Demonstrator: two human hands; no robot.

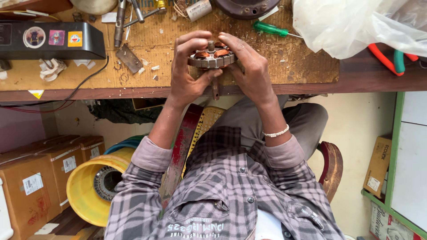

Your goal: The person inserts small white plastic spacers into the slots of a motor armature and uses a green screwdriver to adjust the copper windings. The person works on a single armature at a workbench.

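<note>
Stator: round grey laminated-steel motor stator with copper windings and a central shaft (212,57), held over the front edge of the worn brown workbench (133,80). Left hand (189,73) and right hand (251,71) clamped on opposite rims. Keep grip even, shaft vertical, fingertips off windings.

Bare table (307,66) right of hands, open for passing. Blocked behind by green screwdriver (271,30), plastic bag (356,24); left by black box (53,40), metal tools (126,20).
</note>
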